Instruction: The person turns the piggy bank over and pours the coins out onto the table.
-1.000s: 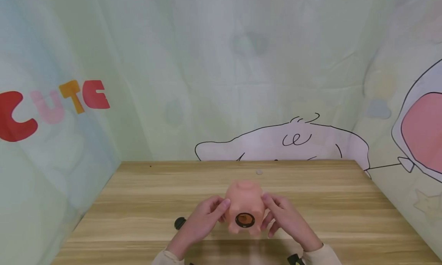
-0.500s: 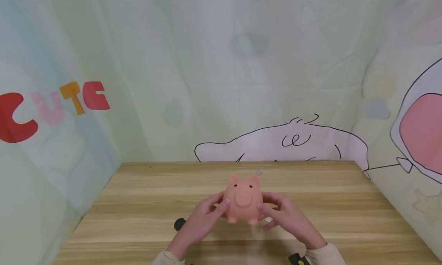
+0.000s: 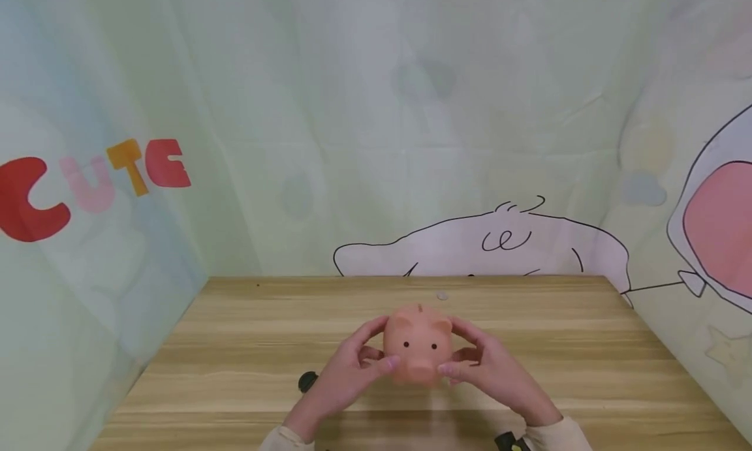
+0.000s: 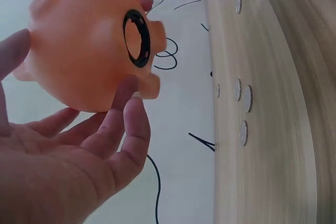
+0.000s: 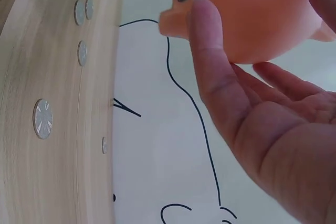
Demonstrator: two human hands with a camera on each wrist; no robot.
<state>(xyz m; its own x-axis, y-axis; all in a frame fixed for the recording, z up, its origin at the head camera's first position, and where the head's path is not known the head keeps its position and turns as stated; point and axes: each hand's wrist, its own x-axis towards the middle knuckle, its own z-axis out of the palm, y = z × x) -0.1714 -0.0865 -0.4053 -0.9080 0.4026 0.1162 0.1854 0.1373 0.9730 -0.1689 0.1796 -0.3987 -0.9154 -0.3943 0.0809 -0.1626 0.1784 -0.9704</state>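
Note:
A pink piggy bank (image 3: 420, 337) is held up over the table between both hands, its face toward the head camera and its coin slot showing on top. My left hand (image 3: 358, 363) grips its left side, thumb near the snout. On the other side my right hand (image 3: 484, 366) grips it the same way, thumb beside the snout. In the left wrist view, the piggy bank (image 4: 86, 40) shows a round opening in its belly with a black ring (image 4: 137, 38) around it. A left fingertip lies close to that ring. Several silver coins (image 5: 42, 118) lie on the table beyond.
The wooden table (image 3: 247, 346) meets a printed curtain (image 3: 376, 144) at the back and sides. One coin (image 3: 442, 295) lies near the far edge. A dark round thing (image 3: 307, 381) shows beside the left forearm.
The piggy bank has been turned from belly opening toward the head camera to face forward, then tipped so its top slot shows. Both hands have kept hold, their fingers shifting with it.

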